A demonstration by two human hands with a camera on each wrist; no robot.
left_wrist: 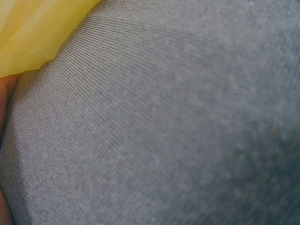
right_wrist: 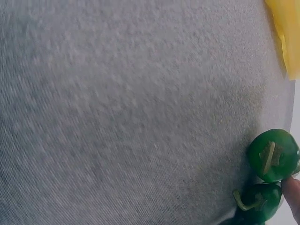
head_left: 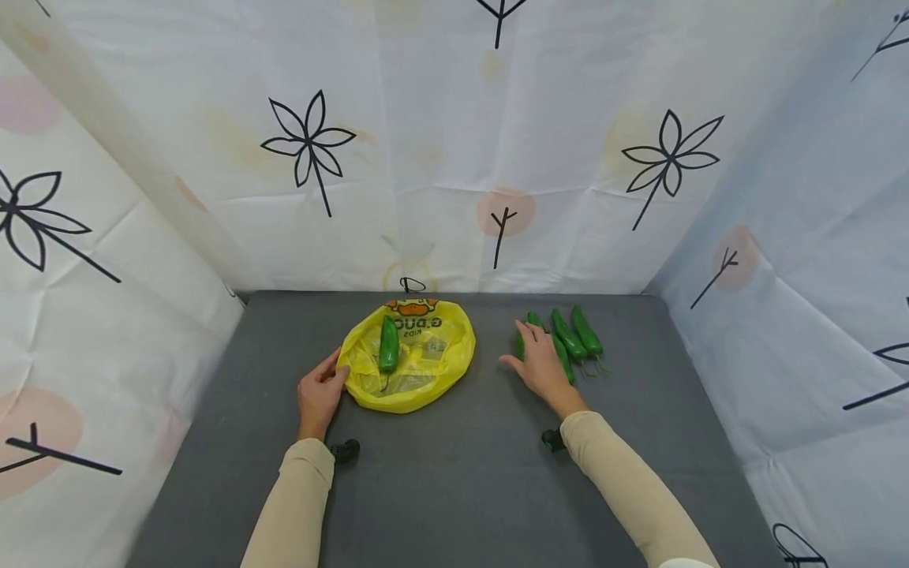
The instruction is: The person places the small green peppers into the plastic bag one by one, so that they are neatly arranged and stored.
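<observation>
A yellow plastic bag (head_left: 454, 371) lies spread on the table, its rim rolled into a round shape. Inside it rests one green chili pepper (head_left: 388, 345), stem toward me. At the bag's left edge my left hand (head_left: 319, 397) pinches the rim, thumb on the near side. My right hand (head_left: 543, 367) is over the left part of a group of several green peppers (head_left: 568, 335), thumb spread away from the fingers and partly hiding some. In the right wrist view a fingertip (right_wrist: 293, 194) touches a pepper (right_wrist: 273, 155), with another pepper (right_wrist: 260, 204) beside it.
The dark grey table (head_left: 454, 489) runs back to a white patterned cloth (head_left: 426, 158). Similar cloth hangs along the left (head_left: 92, 315) and right (head_left: 802, 315) sides. Black wrist cameras sit under both wrists.
</observation>
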